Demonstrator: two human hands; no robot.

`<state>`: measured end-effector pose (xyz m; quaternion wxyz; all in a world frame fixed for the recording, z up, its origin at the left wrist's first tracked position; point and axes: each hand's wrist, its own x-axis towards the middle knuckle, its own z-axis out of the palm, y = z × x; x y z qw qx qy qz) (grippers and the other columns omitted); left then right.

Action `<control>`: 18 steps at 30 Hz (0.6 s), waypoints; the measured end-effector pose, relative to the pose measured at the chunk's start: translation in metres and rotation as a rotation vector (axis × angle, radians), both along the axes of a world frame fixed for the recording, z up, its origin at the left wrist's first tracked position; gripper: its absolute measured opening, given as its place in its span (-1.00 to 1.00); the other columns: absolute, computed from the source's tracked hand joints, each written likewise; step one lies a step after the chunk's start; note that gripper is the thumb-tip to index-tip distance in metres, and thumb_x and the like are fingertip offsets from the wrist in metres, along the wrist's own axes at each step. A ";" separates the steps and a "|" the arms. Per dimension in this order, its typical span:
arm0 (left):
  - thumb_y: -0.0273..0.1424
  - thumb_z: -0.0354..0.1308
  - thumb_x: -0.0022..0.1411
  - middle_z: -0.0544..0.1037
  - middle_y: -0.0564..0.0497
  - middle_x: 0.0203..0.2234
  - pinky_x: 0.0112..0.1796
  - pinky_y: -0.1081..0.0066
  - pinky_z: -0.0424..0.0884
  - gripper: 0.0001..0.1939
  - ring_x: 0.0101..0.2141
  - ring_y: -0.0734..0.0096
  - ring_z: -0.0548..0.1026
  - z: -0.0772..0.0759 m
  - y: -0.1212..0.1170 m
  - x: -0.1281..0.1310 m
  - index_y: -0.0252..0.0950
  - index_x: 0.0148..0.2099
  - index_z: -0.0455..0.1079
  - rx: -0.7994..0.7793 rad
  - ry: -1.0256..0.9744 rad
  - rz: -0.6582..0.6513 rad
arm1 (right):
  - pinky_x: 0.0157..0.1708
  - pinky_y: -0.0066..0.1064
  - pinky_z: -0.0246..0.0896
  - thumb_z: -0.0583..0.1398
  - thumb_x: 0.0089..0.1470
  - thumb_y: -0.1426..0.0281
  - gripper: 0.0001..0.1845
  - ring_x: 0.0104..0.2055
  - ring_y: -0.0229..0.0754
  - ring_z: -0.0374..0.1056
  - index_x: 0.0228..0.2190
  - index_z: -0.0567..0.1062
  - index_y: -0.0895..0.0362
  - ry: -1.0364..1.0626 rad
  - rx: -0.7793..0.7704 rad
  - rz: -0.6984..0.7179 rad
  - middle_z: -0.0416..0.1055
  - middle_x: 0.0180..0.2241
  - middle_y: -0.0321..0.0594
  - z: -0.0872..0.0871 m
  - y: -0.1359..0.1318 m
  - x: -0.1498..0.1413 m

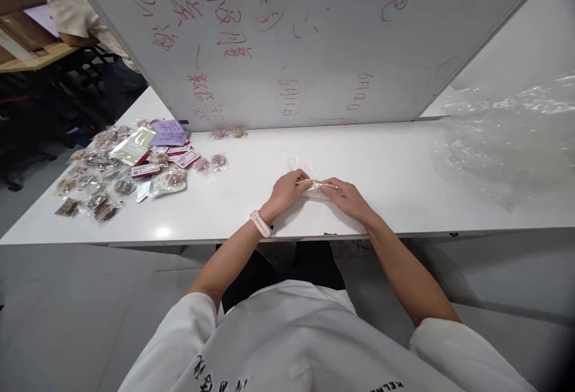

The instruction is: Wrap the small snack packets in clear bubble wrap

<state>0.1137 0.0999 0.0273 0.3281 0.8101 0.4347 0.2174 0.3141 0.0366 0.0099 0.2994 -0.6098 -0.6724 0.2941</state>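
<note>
My left hand [288, 191] and my right hand [351, 199] are close together over the white table, fingers closed on opposite ends of a slim gold-edged item in clear plastic [318, 185]. Its exact kind is hard to make out, since my fingers cover both ends. Clear film [294, 161] sticks out beyond my left fingers, on the far side. A pale band [260, 224] circles my left wrist.
Many small wrapped pieces [124, 187], red-and-white packets [186, 158] and a purple packet [169, 133] crowd the table's left. A whiteboard [278, 45] stands behind. Clear plastic wrap [507, 146] heaps at right. The table's front edge [179, 241] lies near me. Another person's sleeve [74, 12] shows upper left.
</note>
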 end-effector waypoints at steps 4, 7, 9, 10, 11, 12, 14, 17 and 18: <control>-0.33 0.01 0.43 0.51 -0.16 -0.02 -0.02 0.07 0.35 -0.81 0.08 0.03 0.34 -0.010 -0.010 0.013 -0.22 -0.11 0.45 0.366 0.077 0.226 | -0.16 -0.24 0.21 0.06 0.25 0.01 -0.55 -0.16 -0.06 0.35 -0.39 0.49 0.09 -0.181 -0.015 -0.055 0.48 -0.27 -0.17 0.004 0.034 0.003; -0.30 0.09 0.39 0.46 -0.16 0.09 0.16 -0.11 0.18 -0.83 0.17 -0.05 0.28 -0.014 -0.010 0.011 -0.20 -0.07 0.46 0.439 0.080 0.214 | -0.08 -0.21 0.20 0.11 0.22 0.09 -0.64 -0.11 -0.05 0.34 -0.39 0.50 0.08 -0.223 -0.018 -0.085 0.48 -0.22 -0.17 0.003 0.051 0.002; -0.24 0.21 0.30 0.43 -0.22 0.14 0.12 -0.12 0.23 -0.68 0.16 -0.10 0.28 -0.013 0.000 0.006 -0.23 0.05 0.42 0.307 0.047 0.250 | -0.09 -0.24 0.23 0.11 0.21 0.18 -0.72 -0.13 -0.10 0.38 -0.25 0.53 0.07 -0.170 -0.030 -0.097 0.48 -0.17 -0.17 0.002 0.058 0.000; -0.23 0.24 0.26 0.45 -0.23 0.11 0.07 -0.07 0.29 -0.62 0.12 -0.08 0.32 -0.012 0.007 0.003 -0.25 0.08 0.41 0.211 0.020 0.254 | -0.09 -0.25 0.25 0.10 0.22 0.22 -0.72 -0.15 -0.11 0.40 -0.18 0.53 0.07 -0.152 -0.024 -0.102 0.49 -0.15 -0.17 0.001 0.060 -0.001; -0.23 0.27 0.22 0.49 -0.21 0.05 0.02 -0.01 0.34 -0.59 0.06 -0.03 0.38 -0.011 0.015 0.001 -0.25 0.08 0.41 0.113 -0.019 0.240 | -0.08 -0.24 0.26 0.08 0.23 0.24 -0.70 -0.15 -0.11 0.41 -0.13 0.53 0.06 -0.142 -0.011 -0.102 0.49 -0.14 -0.16 0.001 0.061 0.000; -0.24 0.29 0.18 0.53 -0.17 -0.03 -0.04 0.07 0.39 -0.59 -0.02 0.04 0.43 -0.010 0.023 -0.001 -0.25 0.05 0.42 0.015 -0.070 0.209 | -0.06 -0.23 0.27 0.06 0.25 0.25 -0.67 -0.13 -0.11 0.42 -0.10 0.54 0.06 -0.134 0.004 -0.089 0.48 -0.13 -0.15 0.001 0.062 0.001; -0.25 0.34 0.10 0.56 -0.07 -0.24 -0.20 0.22 0.42 -0.64 -0.23 0.23 0.49 -0.010 0.039 -0.002 -0.26 -0.07 0.46 -0.175 -0.210 0.122 | 0.01 -0.21 0.29 0.02 0.29 0.23 -0.61 -0.04 -0.09 0.42 -0.03 0.54 0.05 -0.065 0.023 -0.011 0.47 -0.04 -0.11 0.002 0.061 0.007; -0.26 0.41 -0.03 0.50 0.05 -0.43 -0.36 0.37 0.39 -0.66 -0.43 0.43 0.45 -0.012 0.052 0.006 -0.29 -0.24 0.44 -0.411 -0.439 -0.033 | 0.09 -0.20 0.31 0.14 0.25 0.12 -0.43 0.17 -0.04 0.34 0.24 0.36 -0.05 0.137 -0.047 0.207 0.33 0.21 -0.10 0.007 0.055 0.023; -0.27 0.43 -0.06 0.50 0.05 -0.43 -0.36 0.38 0.39 -0.65 -0.44 0.45 0.45 -0.012 0.052 0.009 -0.30 -0.27 0.43 -0.456 -0.495 -0.080 | 0.11 -0.19 0.31 0.21 0.19 0.10 -0.30 0.23 -0.02 0.30 0.31 0.26 -0.08 0.187 -0.083 0.285 0.26 0.28 -0.11 0.010 0.052 0.028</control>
